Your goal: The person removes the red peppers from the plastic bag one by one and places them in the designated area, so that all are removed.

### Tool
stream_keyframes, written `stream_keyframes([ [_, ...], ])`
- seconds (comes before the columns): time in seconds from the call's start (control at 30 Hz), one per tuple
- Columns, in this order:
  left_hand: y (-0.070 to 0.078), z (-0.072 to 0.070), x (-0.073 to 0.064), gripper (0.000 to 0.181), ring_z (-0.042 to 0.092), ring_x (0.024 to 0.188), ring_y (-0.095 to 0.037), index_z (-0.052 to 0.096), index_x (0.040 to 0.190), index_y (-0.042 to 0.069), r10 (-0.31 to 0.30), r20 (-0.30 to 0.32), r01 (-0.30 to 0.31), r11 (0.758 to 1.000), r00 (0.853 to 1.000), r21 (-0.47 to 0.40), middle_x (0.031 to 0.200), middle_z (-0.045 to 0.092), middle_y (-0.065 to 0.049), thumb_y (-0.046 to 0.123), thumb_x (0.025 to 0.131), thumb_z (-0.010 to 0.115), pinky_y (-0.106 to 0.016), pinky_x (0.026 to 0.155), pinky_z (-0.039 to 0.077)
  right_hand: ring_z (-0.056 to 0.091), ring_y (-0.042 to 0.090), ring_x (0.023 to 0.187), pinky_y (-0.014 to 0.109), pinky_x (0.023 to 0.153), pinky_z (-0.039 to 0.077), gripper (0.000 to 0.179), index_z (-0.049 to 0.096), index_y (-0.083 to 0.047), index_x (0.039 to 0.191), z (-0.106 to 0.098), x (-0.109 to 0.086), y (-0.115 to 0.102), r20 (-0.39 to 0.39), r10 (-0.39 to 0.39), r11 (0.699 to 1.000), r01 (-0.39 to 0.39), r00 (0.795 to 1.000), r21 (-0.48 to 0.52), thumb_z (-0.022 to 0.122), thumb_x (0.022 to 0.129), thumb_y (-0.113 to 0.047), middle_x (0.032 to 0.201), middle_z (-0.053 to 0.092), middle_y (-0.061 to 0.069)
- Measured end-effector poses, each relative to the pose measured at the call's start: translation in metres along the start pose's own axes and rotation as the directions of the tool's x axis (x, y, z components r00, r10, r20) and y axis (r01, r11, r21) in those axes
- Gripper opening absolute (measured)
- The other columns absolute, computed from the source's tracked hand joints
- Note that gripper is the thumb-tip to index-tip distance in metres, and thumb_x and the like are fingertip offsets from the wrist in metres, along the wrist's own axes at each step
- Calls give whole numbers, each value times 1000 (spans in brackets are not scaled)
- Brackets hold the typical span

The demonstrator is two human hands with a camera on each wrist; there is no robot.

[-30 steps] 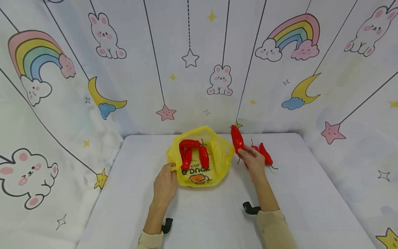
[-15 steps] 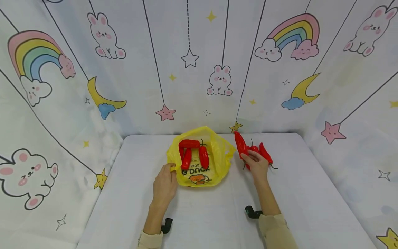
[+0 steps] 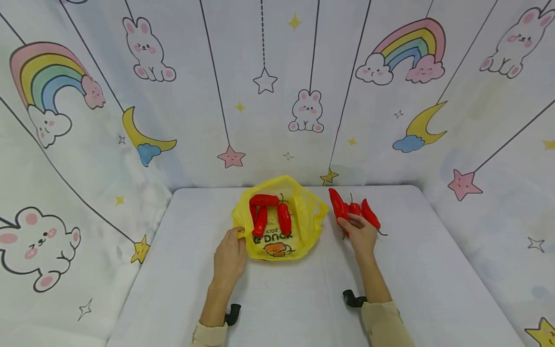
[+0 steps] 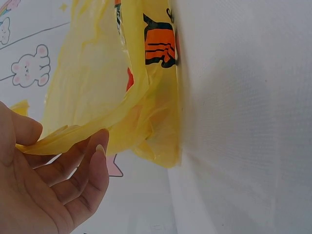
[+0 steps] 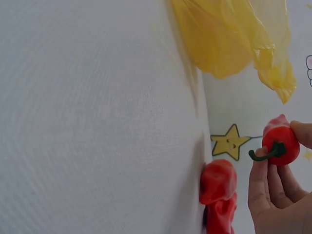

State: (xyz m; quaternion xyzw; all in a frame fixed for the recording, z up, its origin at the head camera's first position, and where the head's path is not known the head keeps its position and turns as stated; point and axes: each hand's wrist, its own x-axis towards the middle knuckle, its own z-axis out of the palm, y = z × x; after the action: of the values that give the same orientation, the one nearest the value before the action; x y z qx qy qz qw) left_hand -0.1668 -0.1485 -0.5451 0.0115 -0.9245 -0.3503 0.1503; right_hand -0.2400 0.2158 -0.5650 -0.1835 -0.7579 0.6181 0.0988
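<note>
Bag of thin yellow plastic point(image 3: 309, 217), printed with dark lettering and an orange motif, is held open on a white tabletop point(image 3: 277, 308) by a person's left hand point(image 3: 231, 257), its rim pinched between thumb and fingers. Within it, several long, glossy red peppers point(image 3: 284, 219) are seen, grouped toward the back and left. To the right of the bag, one long, glossy red pepper with a curved green stem, the held pepper point(image 3: 337, 203), is grasped by the right hand point(image 3: 362, 236), thumb set on one side and fingers on the other. In the right wrist view it is shown raised off the tabletop and apart from the bag. At least two loose red peppers point(image 3: 370, 213) are gathered on the tabletop just beside that hand; their full number is partly hidden.

The step in hand is judged to be the setting down of the held pepper with the loose group, though the direction of the work cannot be settled from this moment alone. For that, a short lowering is called for, then a loosening of the right-hand grip once the pepper is supported. The rim is best left pinched by the other hand, so that the bag's contents can be reached.
</note>
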Motion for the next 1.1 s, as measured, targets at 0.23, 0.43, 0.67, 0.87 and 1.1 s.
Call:
stream_keyframes([
  [0.23,0,0,1,29,68,91,-27,65,127,1,23,-12,-23,1000,1000,-9,124,68,-15,16,109,48,-46,79,60,67,26,109,6,70,50,54,73,-10,126,1,0,9,-81,-130,985,119,988,-126,86,86,-45,118,74,12],
  [0.43,1,-1,0,30,68,91,-27,65,127,0,22,-13,-22,1000,1000,-8,122,69,-14,16,108,48,-46,79,60,70,27,105,21,77,58,52,76,-10,121,3,-3,12,-126,-195,958,161,973,-239,86,85,-46,112,76,12],
  [0.67,3,-2,0,30,69,94,-29,65,127,0,12,-9,-12,1000,1000,-9,123,69,-15,17,109,47,-47,81,60,64,35,113,52,90,59,51,76,-3,115,4,-6,13,-154,-221,938,166,963,-305,86,86,-43,109,76,19],
  [0.87,3,-3,-1,30,68,92,-28,65,127,0,5,-6,-5,1000,1000,-10,126,68,-15,16,108,47,-47,79,60,62,35,113,53,86,60,46,76,0,110,3,-7,18,-157,-224,927,160,962,-340,86,85,-38,104,76,19],
  [1.1,4,-2,-2,30,67,88,-26,65,127,1,-3,-2,3,1000,1000,-11,126,68,-15,17,109,48,-45,77,60,61,38,111,56,86,59,44,75,2,108,3,-7,22,-138,-256,900,183,957,-396,86,85,-34,101,75,20],
])
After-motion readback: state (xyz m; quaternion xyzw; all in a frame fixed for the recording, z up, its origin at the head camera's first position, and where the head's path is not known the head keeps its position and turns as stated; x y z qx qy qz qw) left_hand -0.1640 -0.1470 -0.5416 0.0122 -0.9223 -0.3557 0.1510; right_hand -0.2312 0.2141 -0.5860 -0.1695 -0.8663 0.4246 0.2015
